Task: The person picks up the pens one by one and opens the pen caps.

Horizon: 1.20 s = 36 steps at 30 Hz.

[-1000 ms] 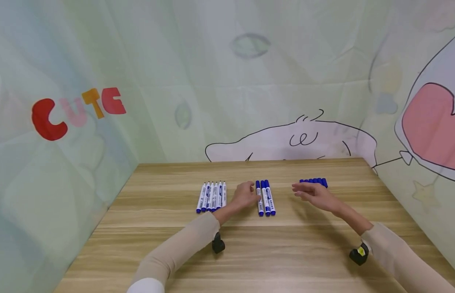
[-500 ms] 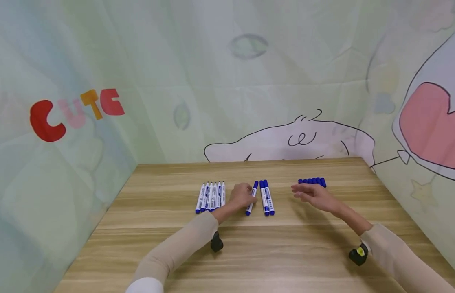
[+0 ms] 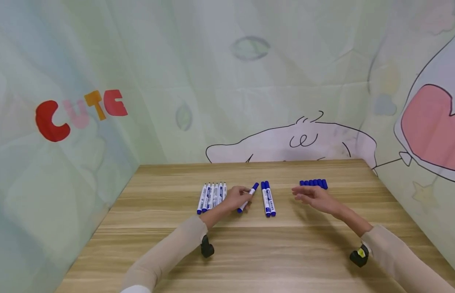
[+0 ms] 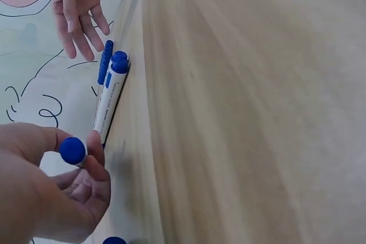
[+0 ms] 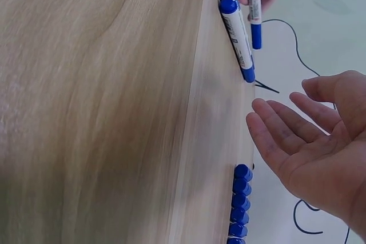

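My left hand point(image 3: 237, 198) pinches a white marker point(image 3: 251, 192) with a blue cap between thumb and fingers. In the right wrist view that marker point(image 5: 255, 12) hangs with its capped end toward my other hand. Just right of it, two capped markers point(image 3: 268, 199) lie side by side on the table. My right hand point(image 3: 317, 198) is held over the table with relaxed, nearly straight fingers and nothing in them. Beyond it sits a row of loose blue caps point(image 3: 313, 183). Several uncapped markers point(image 3: 211, 197) lie in a row left of my left hand, tips pointing away.
The wooden table point(image 3: 227, 252) ends at a printed cloth backdrop point(image 3: 220, 81) along its back and sides. Black camera mounts point(image 3: 359, 256) are strapped at both wrists.
My left hand has drawn one capped marker leftward out of the group of three, tilted it and picked it up. My right hand stays nearly still.
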Each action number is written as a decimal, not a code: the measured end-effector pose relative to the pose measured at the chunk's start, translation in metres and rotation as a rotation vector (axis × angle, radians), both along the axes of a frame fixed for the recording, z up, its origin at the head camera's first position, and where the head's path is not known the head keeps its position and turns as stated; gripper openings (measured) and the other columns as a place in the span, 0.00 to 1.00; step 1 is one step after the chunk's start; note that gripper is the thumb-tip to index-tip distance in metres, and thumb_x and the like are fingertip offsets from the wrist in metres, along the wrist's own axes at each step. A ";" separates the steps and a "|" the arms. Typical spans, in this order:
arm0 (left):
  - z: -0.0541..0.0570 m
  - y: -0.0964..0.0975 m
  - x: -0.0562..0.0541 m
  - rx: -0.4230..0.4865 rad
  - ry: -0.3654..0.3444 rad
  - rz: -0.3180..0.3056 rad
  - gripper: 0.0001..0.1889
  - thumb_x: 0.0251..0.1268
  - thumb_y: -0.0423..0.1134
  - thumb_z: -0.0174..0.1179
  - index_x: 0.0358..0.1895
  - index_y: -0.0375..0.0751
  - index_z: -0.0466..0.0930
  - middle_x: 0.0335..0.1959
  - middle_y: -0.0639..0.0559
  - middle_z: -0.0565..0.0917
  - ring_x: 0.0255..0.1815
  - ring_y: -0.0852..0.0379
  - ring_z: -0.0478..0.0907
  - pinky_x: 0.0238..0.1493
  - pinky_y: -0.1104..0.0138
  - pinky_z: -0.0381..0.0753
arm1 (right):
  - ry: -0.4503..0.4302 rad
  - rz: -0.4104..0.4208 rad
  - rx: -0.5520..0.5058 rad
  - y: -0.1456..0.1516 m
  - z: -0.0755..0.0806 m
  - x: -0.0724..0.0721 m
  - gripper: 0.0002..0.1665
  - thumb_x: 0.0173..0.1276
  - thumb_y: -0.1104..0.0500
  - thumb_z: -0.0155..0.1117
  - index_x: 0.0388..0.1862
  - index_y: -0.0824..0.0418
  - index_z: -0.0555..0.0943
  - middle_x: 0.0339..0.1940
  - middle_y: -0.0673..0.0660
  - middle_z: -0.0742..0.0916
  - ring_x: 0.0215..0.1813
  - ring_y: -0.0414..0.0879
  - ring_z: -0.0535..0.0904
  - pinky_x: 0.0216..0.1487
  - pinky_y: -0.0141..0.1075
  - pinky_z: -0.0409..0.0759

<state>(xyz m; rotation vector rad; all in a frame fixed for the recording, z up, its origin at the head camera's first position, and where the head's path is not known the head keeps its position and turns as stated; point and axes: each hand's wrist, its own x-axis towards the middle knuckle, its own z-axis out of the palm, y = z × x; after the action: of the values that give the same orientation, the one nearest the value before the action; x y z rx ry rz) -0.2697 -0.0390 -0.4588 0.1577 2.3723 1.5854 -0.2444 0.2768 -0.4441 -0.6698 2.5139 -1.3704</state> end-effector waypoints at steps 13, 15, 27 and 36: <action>-0.001 -0.014 0.006 0.050 0.077 -0.092 0.16 0.70 0.35 0.64 0.59 0.41 0.84 0.43 0.43 0.85 0.24 0.61 0.71 0.25 0.73 0.71 | -0.015 0.032 -0.018 -0.012 -0.005 -0.006 0.24 0.81 0.62 0.54 0.68 0.77 0.71 0.63 0.76 0.81 0.60 0.67 0.82 0.54 0.46 0.87; 0.000 -0.017 0.007 0.089 0.075 -0.140 0.17 0.70 0.35 0.63 0.59 0.39 0.84 0.43 0.41 0.84 0.24 0.61 0.71 0.25 0.73 0.71 | -0.018 0.034 -0.013 -0.015 -0.005 -0.007 0.25 0.81 0.61 0.54 0.68 0.76 0.71 0.62 0.75 0.82 0.60 0.66 0.83 0.54 0.45 0.88; 0.008 -0.023 0.010 0.013 0.182 -0.341 0.16 0.68 0.42 0.68 0.57 0.48 0.87 0.46 0.50 0.88 0.31 0.60 0.74 0.27 0.73 0.73 | -0.076 0.061 -0.020 -0.046 -0.001 -0.014 0.28 0.84 0.52 0.49 0.68 0.72 0.74 0.54 0.69 0.87 0.54 0.60 0.85 0.52 0.46 0.87; 0.011 -0.018 0.010 -0.014 0.259 -0.377 0.14 0.66 0.38 0.70 0.55 0.46 0.88 0.45 0.49 0.89 0.31 0.64 0.74 0.29 0.73 0.74 | -0.132 0.167 0.021 -0.071 0.005 -0.015 0.29 0.86 0.48 0.42 0.69 0.67 0.75 0.48 0.64 0.87 0.48 0.52 0.84 0.52 0.47 0.85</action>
<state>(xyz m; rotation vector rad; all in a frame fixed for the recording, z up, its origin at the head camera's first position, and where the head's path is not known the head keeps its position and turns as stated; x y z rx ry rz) -0.2593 -0.0575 -0.4477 0.8006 2.3527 1.4363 -0.2597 0.2062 -0.4391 -0.7406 2.3106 -1.2843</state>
